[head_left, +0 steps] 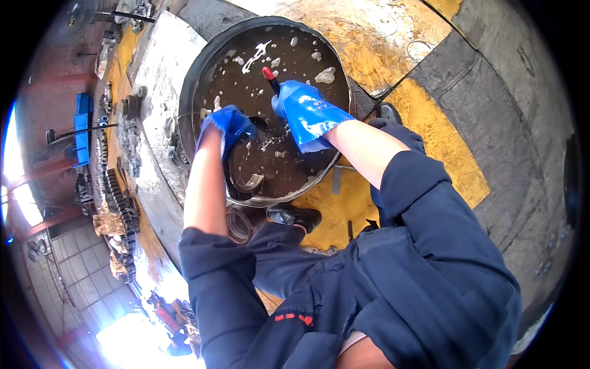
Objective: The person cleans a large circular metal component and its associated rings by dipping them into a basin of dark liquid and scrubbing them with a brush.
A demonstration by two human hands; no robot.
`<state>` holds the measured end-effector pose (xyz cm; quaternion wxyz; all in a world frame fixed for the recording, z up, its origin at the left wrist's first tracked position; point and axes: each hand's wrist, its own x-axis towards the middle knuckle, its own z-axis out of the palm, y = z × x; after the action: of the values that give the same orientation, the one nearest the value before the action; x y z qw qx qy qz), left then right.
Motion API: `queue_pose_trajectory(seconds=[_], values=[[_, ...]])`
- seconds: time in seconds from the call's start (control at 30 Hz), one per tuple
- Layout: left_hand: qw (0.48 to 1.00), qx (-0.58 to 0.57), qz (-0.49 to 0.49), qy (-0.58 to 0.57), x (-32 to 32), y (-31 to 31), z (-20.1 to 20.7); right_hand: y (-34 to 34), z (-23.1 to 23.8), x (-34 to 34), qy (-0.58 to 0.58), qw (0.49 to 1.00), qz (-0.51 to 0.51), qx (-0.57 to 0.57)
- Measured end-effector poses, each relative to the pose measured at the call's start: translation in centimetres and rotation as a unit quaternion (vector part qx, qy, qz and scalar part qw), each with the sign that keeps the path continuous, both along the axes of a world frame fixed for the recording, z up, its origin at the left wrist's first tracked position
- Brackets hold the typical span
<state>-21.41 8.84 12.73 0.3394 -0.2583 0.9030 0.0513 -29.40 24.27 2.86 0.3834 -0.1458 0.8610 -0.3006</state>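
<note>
A wide round tub (190,80) of murky brown liquid (233,74) stands before me, with whitish scum floating on it. My right hand (301,111), in a blue rubber glove, is closed around a tool with a black and red handle (268,75). The handle's red end points up and away; the tool's working end is hidden under the hand. To the left, my left hand (228,126), gloved the same way, grips the upper edge of a dark curved metal part (244,195). That part lies partly in the liquid against the tub's near left side, and its full shape is hidden.
Yellow and grey floor plates (430,129) surround the tub. My shoe (295,216) stands close to its near rim, beside a round metal part (239,224). Along the left lie track-like metal chains (117,190) and other greasy parts. A blue box (83,129) stands farther left.
</note>
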Motion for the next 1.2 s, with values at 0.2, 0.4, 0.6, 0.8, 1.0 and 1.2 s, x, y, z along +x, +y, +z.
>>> queue_pose_trajectory(seconds=[0.2, 0.4, 0.6, 0.8, 1.0, 1.2], values=[[0.936, -0.082, -0.336, -0.061, 0.0, -2.7, -3.6, 1.7, 3.1, -1.2, 0.05, 0.992, 0.11, 0.021], [0.937, 0.218, 0.247, 0.114, 5.3, -1.7, 0.9, 1.5, 2.8, -2.6, -0.013, 0.989, -0.079, -0.123], [0.802, 0.32, 0.31, 0.398, 18.3, -2.2, -2.8, 2.4, 9.2, 1.9, -0.174, 0.905, -0.057, -0.385], [0.779, 0.349, 0.342, 0.394, 18.1, -3.1, -5.1, -3.4, 8.3, 7.5, -0.047, 0.932, 0.049, -0.356], [0.779, 0.336, 0.332, 0.413, 17.6, -2.4, -4.9, -0.3, 7.6, 3.3, -0.143, 0.941, -0.039, -0.304], [0.802, 0.295, 0.319, 0.41, 17.7, -2.8, -5.2, -1.9, 0.9, 0.6, -0.045, 0.975, -0.113, -0.188]])
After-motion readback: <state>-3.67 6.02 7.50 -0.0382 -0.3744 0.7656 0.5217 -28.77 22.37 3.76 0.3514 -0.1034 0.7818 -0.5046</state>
